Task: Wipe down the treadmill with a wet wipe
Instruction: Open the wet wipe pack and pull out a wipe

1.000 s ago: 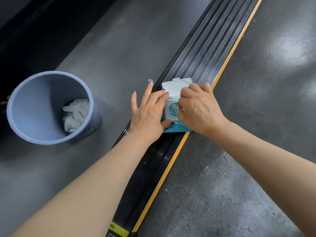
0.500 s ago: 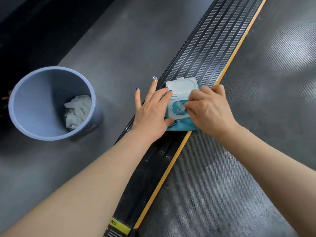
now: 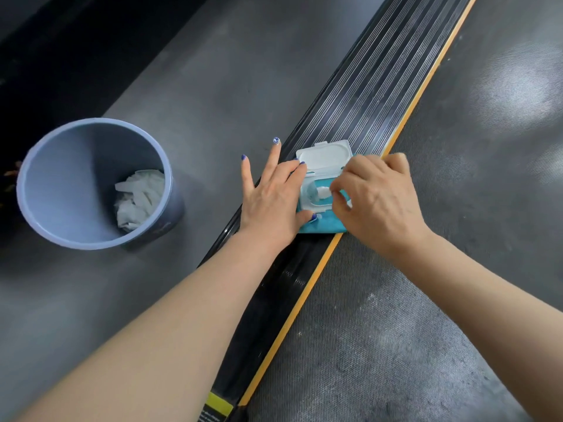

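Resting flat with fingers spread, the left hand (image 3: 271, 196) presses down on the near-left part of the teal wet-wipe pack (image 3: 323, 225), which lies across the ribbed black side rail (image 3: 380, 86) of the treadmill. Just right of it, the right hand (image 3: 377, 196) curls over the pack's dispensing opening, thumb and forefinger pinching the tip of a white wet wipe (image 3: 323, 191) that sticks up from the slot. Beyond both hands, the white flip lid (image 3: 324, 153) stands open. An orange stripe (image 3: 307, 287) borders the rail under the right wrist, with the textured running belt (image 3: 426, 315) to that hand's right. Well to the left of the left hand, a blue-grey bin (image 3: 61, 184) stands on the floor (image 3: 198, 86), holding crumpled white wipes (image 3: 140, 199).
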{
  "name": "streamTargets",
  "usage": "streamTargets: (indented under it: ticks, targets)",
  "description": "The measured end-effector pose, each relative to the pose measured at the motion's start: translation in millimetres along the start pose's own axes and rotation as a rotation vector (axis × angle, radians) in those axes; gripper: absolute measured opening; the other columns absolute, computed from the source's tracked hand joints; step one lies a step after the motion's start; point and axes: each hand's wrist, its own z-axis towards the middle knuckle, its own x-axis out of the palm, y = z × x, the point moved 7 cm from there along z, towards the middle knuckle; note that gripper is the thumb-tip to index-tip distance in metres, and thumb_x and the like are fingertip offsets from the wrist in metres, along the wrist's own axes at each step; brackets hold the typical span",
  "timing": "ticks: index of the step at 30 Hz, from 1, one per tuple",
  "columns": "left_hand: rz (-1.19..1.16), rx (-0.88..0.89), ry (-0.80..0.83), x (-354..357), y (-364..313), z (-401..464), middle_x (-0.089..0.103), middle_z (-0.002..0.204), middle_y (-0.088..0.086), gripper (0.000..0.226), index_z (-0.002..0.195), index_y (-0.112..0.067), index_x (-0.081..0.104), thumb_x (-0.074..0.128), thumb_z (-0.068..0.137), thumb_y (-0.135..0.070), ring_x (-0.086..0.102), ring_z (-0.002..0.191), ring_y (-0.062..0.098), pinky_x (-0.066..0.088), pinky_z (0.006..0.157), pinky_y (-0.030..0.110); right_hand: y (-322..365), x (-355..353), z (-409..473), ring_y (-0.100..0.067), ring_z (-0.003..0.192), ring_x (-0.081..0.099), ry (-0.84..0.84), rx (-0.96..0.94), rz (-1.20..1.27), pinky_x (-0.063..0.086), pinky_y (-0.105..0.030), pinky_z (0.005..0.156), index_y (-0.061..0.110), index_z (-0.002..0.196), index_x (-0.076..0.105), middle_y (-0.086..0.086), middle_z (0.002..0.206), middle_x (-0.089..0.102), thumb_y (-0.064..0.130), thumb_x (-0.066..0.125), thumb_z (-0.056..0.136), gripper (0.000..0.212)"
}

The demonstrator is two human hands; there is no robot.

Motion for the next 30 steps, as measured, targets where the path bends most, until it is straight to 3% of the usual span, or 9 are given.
streamTargets:
  ticks: [2,4,7,11,19,22,26,28,30]
  targets:
    - [-0.012,0.002,0.002,-1,0,-1,0.033,0.159,-0.006,0.080,0.155,-0.019,0.033,0.070,0.089,-0.047,-0.009,0.156,0.019,-0.016,0.117,0.059,-15,7,-5,-0.032,0.078,0.061,0.080,0.082,0.025,0.030,-0.042,0.076,0.010,0.082,0.072,-0.006,0.084,0.060,0.019,0.066,0.079,0.011]
    - [-0.020,-0.001,-0.002,-1,0,-1,0.033,0.159,-0.006,0.080,0.155,-0.018,0.033,0.069,0.090,-0.046,-0.008,0.156,0.019,-0.016,0.117,0.059,-20,13,-5,-0.032,0.080,0.061,0.128,0.073,0.026,0.031,-0.043,0.077,0.010,0.082,0.075,-0.005,0.085,0.061,0.025,0.066,0.078,0.018]
    - [-0.019,-0.003,-0.011,-1,0,-2,0.034,0.159,-0.005,0.080,0.155,-0.017,0.033,0.070,0.089,-0.045,-0.008,0.156,0.019,-0.015,0.118,0.060,-12,13,3,-0.028,0.071,0.058,0.086,-0.008,0.052,0.026,-0.039,0.075,0.016,0.070,0.075,0.000,0.075,0.060,0.025,0.066,0.081,0.017]
    - [-0.002,-0.001,-0.005,0,0,-3,0.033,0.159,-0.007,0.079,0.155,-0.019,0.033,0.069,0.090,-0.046,-0.008,0.156,0.019,-0.016,0.118,0.059,-5,9,8,-0.024,0.064,0.051,0.039,-0.046,0.079,0.027,-0.037,0.073,0.013,0.057,0.063,0.000,0.066,0.054,0.012,0.059,0.083,0.026]
    - [0.007,-0.008,0.007,0,0,-2,0.034,0.159,-0.008,0.080,0.155,-0.020,0.033,0.070,0.089,-0.046,-0.008,0.156,0.018,-0.016,0.118,0.059,2,-41,-5,-0.025,0.065,0.052,-0.091,-0.007,0.103,0.029,-0.036,0.075,0.010,0.060,0.056,-0.001,0.066,0.051,0.006,0.062,0.074,0.016]
    - [-0.004,-0.010,0.006,-1,0,-2,0.034,0.159,-0.008,0.081,0.155,-0.020,0.033,0.071,0.088,-0.046,-0.008,0.156,0.018,-0.016,0.118,0.058,-10,-31,-18,-0.026,0.072,0.056,-0.014,0.094,0.110,0.029,-0.037,0.077,0.013,0.071,0.063,-0.001,0.076,0.058,0.017,0.062,0.077,0.008]
    - [-0.021,0.003,0.003,-2,0,-1,0.034,0.159,-0.007,0.080,0.154,-0.018,0.035,0.072,0.088,-0.044,-0.007,0.156,0.018,-0.016,0.118,0.058,-16,-13,-15,-0.029,0.087,0.058,0.168,0.153,0.043,0.028,-0.039,0.081,0.009,0.096,0.066,-0.005,0.094,0.059,0.045,0.062,0.076,0.040]
    - [-0.015,0.002,0.003,-1,1,-1,0.034,0.159,-0.007,0.080,0.155,-0.018,0.034,0.071,0.089,-0.043,-0.007,0.156,0.018,-0.016,0.118,0.058,-7,-8,-7,-0.028,0.083,0.058,0.177,0.091,0.002,0.028,-0.039,0.081,0.011,0.086,0.068,-0.003,0.087,0.058,0.042,0.070,0.076,0.033]
    - [-0.003,0.001,0.008,0,1,-2,0.032,0.159,-0.007,0.080,0.155,-0.018,0.032,0.070,0.090,-0.044,-0.009,0.156,0.018,-0.017,0.118,0.058,0,-5,0,-0.024,0.073,0.053,0.175,0.040,-0.063,0.027,-0.037,0.078,0.015,0.065,0.063,0.001,0.072,0.051,0.020,0.080,0.074,0.020]
